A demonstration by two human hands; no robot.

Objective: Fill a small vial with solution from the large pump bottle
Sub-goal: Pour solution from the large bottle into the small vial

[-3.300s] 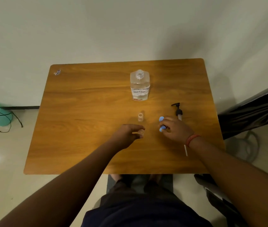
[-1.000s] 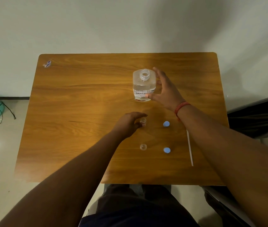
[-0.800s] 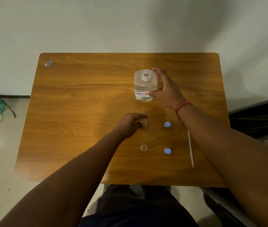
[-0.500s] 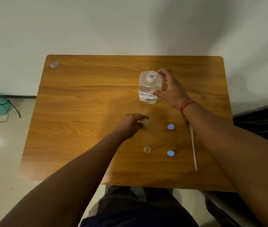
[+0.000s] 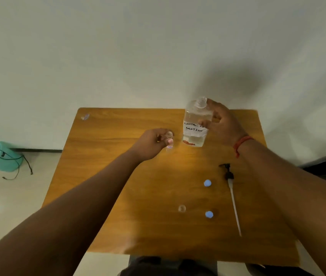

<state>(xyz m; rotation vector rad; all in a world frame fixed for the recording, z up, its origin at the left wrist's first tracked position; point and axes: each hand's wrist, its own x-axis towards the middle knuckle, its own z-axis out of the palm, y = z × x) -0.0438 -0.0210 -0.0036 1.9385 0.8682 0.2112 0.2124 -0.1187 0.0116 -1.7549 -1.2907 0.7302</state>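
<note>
From the head camera, the right hand (image 5: 222, 124) has its fingers curled round the large bottle (image 5: 196, 124), thumb across the label, and the bottle looks clear of the table (image 5: 118, 176), neck open with no pump on it. The left hand (image 5: 152, 143) pinches a small vial (image 5: 169, 140) between thumb and fingertips, mouth up, just beside the bottle's lower corner. The risk is in the pour — a wide neck over a very narrow mouth could flood past the rim onto the fingers and the wood, and a wet vial may slip from so light a pinch. The pump head (image 5: 230, 188) with its long tube lies below the right wrist; two blue caps (image 5: 207, 183) and a second open vial (image 5: 182, 208) sit nearer the person, well apart from both hands. Against half a second earlier, the bottle has come up off the table and the vial has risen towards it — the gap between them is now small.
</note>
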